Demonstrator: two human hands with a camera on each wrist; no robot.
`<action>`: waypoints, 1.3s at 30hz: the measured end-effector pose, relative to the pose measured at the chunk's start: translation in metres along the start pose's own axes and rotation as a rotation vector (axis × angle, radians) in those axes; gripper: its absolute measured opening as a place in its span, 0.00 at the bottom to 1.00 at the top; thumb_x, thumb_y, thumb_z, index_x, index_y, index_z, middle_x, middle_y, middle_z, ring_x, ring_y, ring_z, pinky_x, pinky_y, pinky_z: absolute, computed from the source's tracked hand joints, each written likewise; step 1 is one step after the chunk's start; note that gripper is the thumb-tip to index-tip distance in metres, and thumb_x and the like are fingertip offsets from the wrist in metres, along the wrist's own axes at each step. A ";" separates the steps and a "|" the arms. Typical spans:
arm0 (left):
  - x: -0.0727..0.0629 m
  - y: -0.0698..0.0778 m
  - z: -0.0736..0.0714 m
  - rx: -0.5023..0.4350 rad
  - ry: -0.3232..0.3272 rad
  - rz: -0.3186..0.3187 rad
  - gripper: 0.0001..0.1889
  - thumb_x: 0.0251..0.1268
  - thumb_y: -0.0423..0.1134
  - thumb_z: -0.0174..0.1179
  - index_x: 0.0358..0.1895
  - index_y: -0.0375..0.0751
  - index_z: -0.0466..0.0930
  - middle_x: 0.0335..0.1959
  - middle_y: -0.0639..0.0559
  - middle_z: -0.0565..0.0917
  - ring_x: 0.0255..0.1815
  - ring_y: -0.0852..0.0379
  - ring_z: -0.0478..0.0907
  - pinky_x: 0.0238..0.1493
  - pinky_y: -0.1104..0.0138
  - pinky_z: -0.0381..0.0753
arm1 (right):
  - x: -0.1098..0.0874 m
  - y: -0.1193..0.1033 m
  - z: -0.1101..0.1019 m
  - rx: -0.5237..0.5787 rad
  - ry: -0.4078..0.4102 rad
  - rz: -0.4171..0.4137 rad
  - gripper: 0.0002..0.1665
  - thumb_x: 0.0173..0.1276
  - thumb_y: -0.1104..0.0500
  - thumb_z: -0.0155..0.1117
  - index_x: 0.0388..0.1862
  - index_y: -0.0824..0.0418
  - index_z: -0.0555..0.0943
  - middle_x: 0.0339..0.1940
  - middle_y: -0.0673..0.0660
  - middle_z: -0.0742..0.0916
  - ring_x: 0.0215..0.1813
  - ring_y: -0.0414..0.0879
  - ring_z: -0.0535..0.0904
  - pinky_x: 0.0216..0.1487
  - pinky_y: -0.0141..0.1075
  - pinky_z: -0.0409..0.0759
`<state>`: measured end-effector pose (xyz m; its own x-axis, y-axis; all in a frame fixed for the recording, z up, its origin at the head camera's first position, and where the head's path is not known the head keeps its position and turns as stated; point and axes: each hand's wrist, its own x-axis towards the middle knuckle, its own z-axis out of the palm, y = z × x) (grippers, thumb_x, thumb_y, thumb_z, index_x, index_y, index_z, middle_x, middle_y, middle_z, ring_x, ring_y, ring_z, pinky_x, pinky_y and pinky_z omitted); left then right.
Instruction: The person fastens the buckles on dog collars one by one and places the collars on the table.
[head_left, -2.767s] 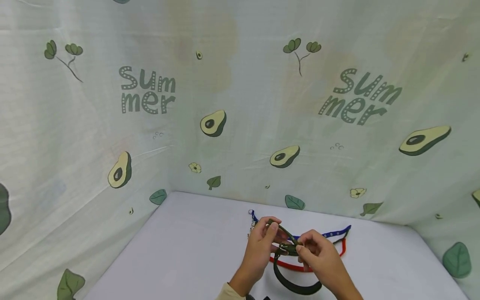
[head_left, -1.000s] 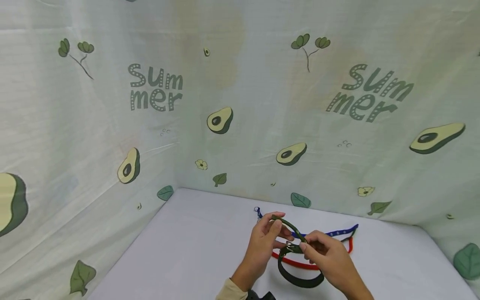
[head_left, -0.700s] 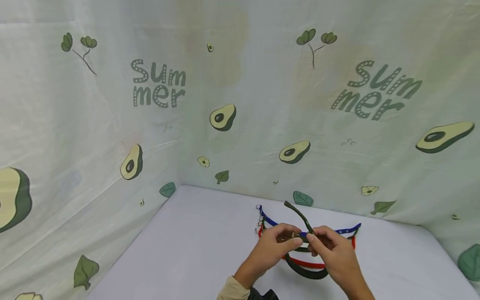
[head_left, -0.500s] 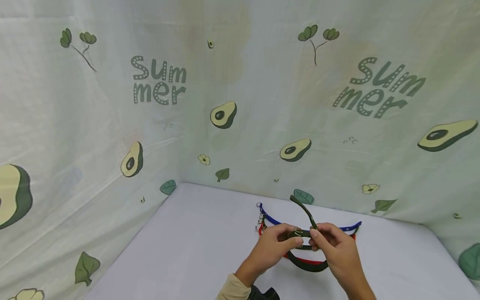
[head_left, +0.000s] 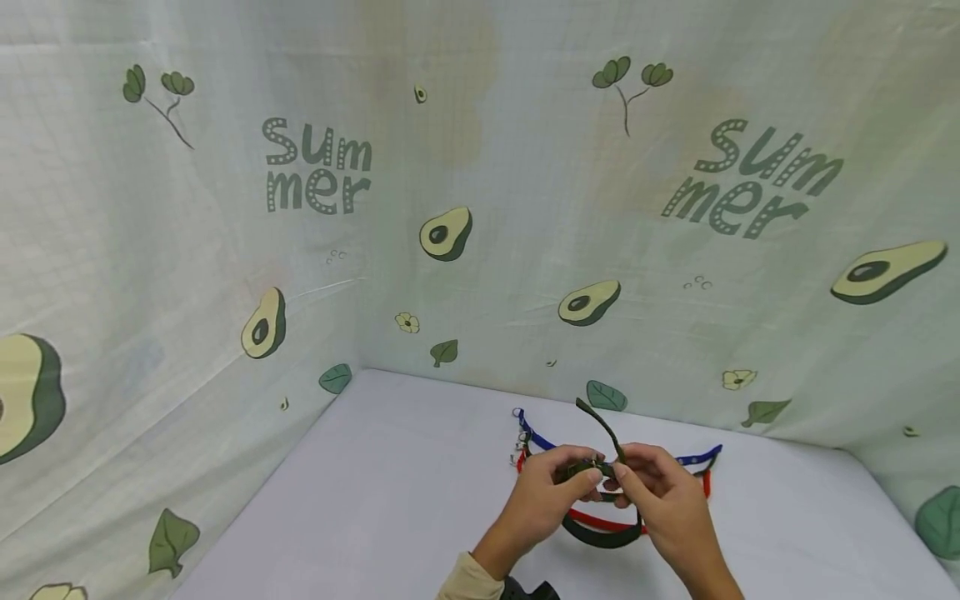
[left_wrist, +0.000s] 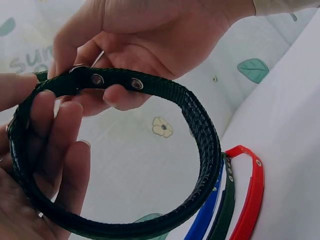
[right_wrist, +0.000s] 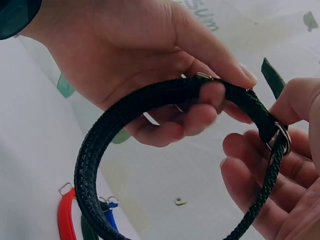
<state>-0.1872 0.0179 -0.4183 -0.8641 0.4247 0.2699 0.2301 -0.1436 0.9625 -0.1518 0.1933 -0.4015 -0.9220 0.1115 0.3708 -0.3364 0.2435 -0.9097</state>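
Both hands hold a dark green collar (head_left: 603, 537) above the table, its band curved into a loop. My left hand (head_left: 536, 500) pinches the band by the metal buckle (right_wrist: 204, 76), thumb against curled fingers. The right hand (head_left: 675, 508) pinches the strap beside a metal ring (right_wrist: 285, 137). From there the loose strap end (head_left: 600, 421) stands up, pointing to the back. In the left wrist view, metal eyelets (left_wrist: 136, 83) show along the band near the right hand's fingers. The head view has the buckle mostly hidden behind the fingers.
Behind the hands, a blue collar (head_left: 697, 457), a red collar (head_left: 708, 483) and another dark green collar (left_wrist: 228, 190) lie side by side on the white table (head_left: 375, 483). Metal rings (right_wrist: 66, 189) show at their left ends. A patterned cloth (head_left: 487, 167) walls the back and sides.
The left hand has let go of the strap's tip and moved down to the buckle. The freed strap end now stands up, and the right hand still pinches the strap.
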 end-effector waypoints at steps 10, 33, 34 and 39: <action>-0.003 0.006 0.002 0.147 -0.008 -0.002 0.14 0.73 0.45 0.60 0.53 0.43 0.84 0.24 0.57 0.78 0.23 0.65 0.73 0.25 0.72 0.71 | -0.003 -0.003 -0.004 -0.044 0.043 -0.096 0.26 0.69 0.74 0.62 0.64 0.61 0.74 0.43 0.63 0.86 0.42 0.42 0.87 0.34 0.39 0.86; -0.005 0.007 0.000 0.193 0.012 0.022 0.13 0.73 0.44 0.60 0.53 0.44 0.83 0.29 0.59 0.78 0.28 0.65 0.74 0.29 0.71 0.75 | -0.004 0.001 -0.008 -0.120 0.122 -0.204 0.31 0.67 0.80 0.58 0.64 0.56 0.81 0.35 0.56 0.83 0.34 0.44 0.84 0.33 0.34 0.84; -0.005 0.007 0.001 0.192 0.019 0.033 0.12 0.73 0.43 0.60 0.53 0.43 0.83 0.30 0.59 0.79 0.28 0.65 0.74 0.30 0.71 0.76 | -0.003 0.001 -0.008 -0.127 0.121 -0.221 0.31 0.66 0.80 0.57 0.62 0.58 0.82 0.35 0.55 0.83 0.34 0.44 0.84 0.33 0.33 0.84; -0.003 0.005 0.005 0.178 0.062 0.094 0.11 0.71 0.42 0.62 0.51 0.41 0.83 0.29 0.59 0.79 0.27 0.66 0.75 0.30 0.71 0.77 | -0.003 0.002 -0.009 -0.135 0.131 -0.261 0.27 0.64 0.81 0.57 0.56 0.60 0.85 0.35 0.56 0.83 0.34 0.43 0.82 0.32 0.31 0.83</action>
<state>-0.1813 0.0201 -0.4144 -0.8596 0.3606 0.3620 0.3819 -0.0174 0.9240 -0.1483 0.2026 -0.4027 -0.7723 0.1491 0.6175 -0.5222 0.4045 -0.7508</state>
